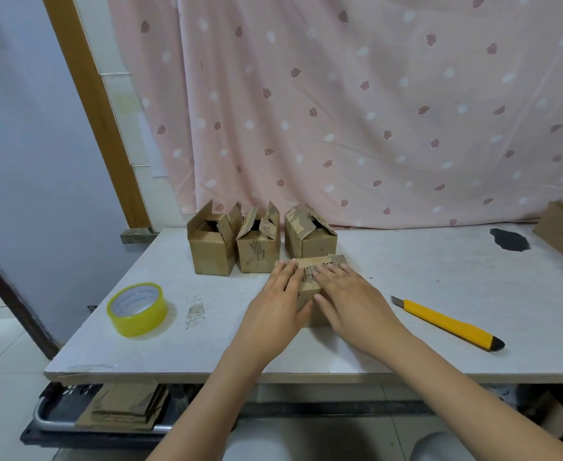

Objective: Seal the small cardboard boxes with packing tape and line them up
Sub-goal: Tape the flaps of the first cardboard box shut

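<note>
Under both hands [313, 297], the box [310, 287].

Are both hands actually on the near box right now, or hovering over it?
Touching. The head view shows the left hand and right hand lying flat on the near box, fingers pressing its top flaps down.

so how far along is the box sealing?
Early. Done: nothing taped. In hand: left hand and right hand press the front box flaps flat. Left: three back boxes stand open-flapped; tape roll and yellow knife lie untouched on the table.
</note>
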`<control>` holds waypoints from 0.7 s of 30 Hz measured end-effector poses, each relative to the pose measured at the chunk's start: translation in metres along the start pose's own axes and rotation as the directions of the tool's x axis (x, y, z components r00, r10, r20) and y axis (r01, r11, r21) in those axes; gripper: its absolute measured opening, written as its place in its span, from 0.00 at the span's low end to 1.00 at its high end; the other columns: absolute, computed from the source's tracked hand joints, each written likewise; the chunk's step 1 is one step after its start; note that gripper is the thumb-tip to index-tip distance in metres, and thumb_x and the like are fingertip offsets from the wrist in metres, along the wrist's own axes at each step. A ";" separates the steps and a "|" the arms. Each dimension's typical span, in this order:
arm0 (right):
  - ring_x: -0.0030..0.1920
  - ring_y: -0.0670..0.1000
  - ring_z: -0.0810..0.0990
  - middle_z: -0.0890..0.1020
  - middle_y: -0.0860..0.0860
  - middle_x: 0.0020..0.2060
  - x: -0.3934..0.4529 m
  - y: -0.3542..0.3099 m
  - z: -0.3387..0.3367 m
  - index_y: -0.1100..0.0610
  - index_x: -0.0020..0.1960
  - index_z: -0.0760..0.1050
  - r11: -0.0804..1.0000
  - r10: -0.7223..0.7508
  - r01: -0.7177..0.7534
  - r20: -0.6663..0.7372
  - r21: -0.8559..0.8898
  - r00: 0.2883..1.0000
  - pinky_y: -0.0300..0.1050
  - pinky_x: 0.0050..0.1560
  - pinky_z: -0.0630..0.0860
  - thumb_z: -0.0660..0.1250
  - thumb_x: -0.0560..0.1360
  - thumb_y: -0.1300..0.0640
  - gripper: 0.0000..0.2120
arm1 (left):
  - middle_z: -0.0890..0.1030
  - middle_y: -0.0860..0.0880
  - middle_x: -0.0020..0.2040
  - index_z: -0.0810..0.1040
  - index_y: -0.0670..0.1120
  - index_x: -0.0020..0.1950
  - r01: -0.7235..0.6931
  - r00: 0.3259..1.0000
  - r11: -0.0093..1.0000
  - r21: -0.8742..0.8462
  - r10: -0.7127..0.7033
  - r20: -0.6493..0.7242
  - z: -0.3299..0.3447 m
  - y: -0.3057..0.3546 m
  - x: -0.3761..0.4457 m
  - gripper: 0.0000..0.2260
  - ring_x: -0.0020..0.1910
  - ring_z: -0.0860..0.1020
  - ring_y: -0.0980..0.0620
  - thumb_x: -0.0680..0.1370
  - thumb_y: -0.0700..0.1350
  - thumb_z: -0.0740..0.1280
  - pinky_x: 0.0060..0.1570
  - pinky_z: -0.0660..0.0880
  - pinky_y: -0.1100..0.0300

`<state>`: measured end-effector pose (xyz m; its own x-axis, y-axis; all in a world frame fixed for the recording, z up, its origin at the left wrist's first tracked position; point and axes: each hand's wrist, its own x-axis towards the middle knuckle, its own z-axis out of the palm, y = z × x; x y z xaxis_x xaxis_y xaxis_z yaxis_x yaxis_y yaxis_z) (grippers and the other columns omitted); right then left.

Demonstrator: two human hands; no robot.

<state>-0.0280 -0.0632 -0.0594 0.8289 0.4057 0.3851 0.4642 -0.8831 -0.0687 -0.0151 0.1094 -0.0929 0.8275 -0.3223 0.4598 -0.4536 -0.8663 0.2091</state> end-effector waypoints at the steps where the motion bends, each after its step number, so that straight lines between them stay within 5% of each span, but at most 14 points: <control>1: 0.77 0.51 0.59 0.65 0.52 0.76 0.001 -0.001 0.001 0.56 0.77 0.62 1.000 0.010 -0.010 0.015 0.002 1.000 0.37 0.69 0.40 0.53 0.84 0.49 0.24 | 0.54 0.50 0.82 0.57 0.45 0.81 -0.004 1.000 1.000 0.006 0.004 -0.011 0.001 0.000 0.000 0.29 0.81 0.47 0.53 0.84 0.56 0.58 0.71 0.48 0.66; 7: 0.78 0.50 0.56 0.62 0.51 0.77 0.000 -0.006 -0.004 0.55 0.79 0.57 0.999 0.033 -0.033 0.046 0.006 0.998 0.36 0.71 0.40 0.50 0.84 0.49 0.25 | 0.69 0.43 0.75 0.69 0.39 0.75 -0.027 0.998 0.989 0.144 0.034 -0.050 0.001 0.000 0.002 0.27 0.78 0.62 0.46 0.81 0.53 0.65 0.73 0.54 0.59; 10: 0.78 0.49 0.54 0.60 0.52 0.78 -0.003 -0.003 -0.007 0.55 0.80 0.53 0.999 0.030 -0.032 0.042 0.041 0.999 0.34 0.68 0.36 0.50 0.84 0.48 0.27 | 0.65 0.40 0.77 0.64 0.37 0.77 -0.065 0.998 0.977 0.203 0.063 0.015 0.000 0.002 0.004 0.29 0.78 0.61 0.44 0.82 0.52 0.63 0.77 0.51 0.55; 16: 0.78 0.48 0.54 0.62 0.51 0.77 0.014 0.007 -0.002 0.57 0.79 0.58 1.000 -0.025 0.026 0.119 -0.012 0.993 0.40 0.75 0.39 0.46 0.84 0.45 0.27 | 0.81 0.40 0.63 0.79 0.36 0.64 -0.143 0.990 0.934 0.327 0.135 0.049 -0.002 -0.001 0.006 0.30 0.64 0.79 0.45 0.70 0.53 0.77 0.66 0.73 0.52; 21: 0.79 0.48 0.50 0.59 0.51 0.78 0.012 0.006 0.002 0.57 0.79 0.56 0.999 -0.012 0.017 0.149 -0.033 0.989 0.45 0.78 0.41 0.46 0.84 0.43 0.28 | 0.78 0.41 0.67 0.75 0.36 0.68 -0.109 0.992 0.973 0.206 0.120 -0.042 -0.005 -0.001 0.003 0.26 0.69 0.75 0.44 0.75 0.50 0.71 0.71 0.62 0.53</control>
<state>-0.0145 -0.0629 -0.0570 0.8603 0.4472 0.2448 0.4681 -0.8831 -0.0318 -0.0140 0.1111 -0.0879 0.7524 -0.4077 0.5174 -0.4633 -0.8859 -0.0243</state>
